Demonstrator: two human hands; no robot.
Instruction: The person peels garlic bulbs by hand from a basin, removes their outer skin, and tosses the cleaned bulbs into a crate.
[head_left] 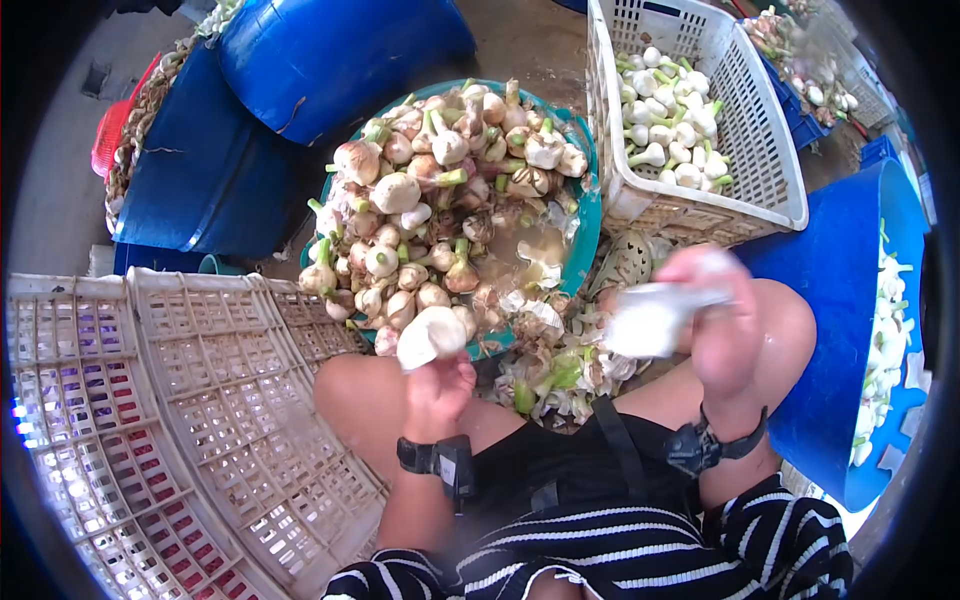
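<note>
My left hand [440, 392] is closed around a pale garlic bulb [432, 337] at the near rim of a green tub [590, 235]. The tub is heaped with unpeeled garlic bulbs [396, 193], several with short green stems, and murky water shows at its right side. My right hand [728, 335], smeared by motion, is raised above my right knee. It is closed on a whitish, silvery thing [648, 318] too blurred to name. Between my legs lie loose garlic skins and green trimmings [560, 378].
A white plastic crate [690, 208] holding cleaned garlic stands at the back right. Blue drums [340, 55] lie behind the tub. To my right is a blue container [825, 330] with more garlic. White slatted crates [215, 400] stand at my left.
</note>
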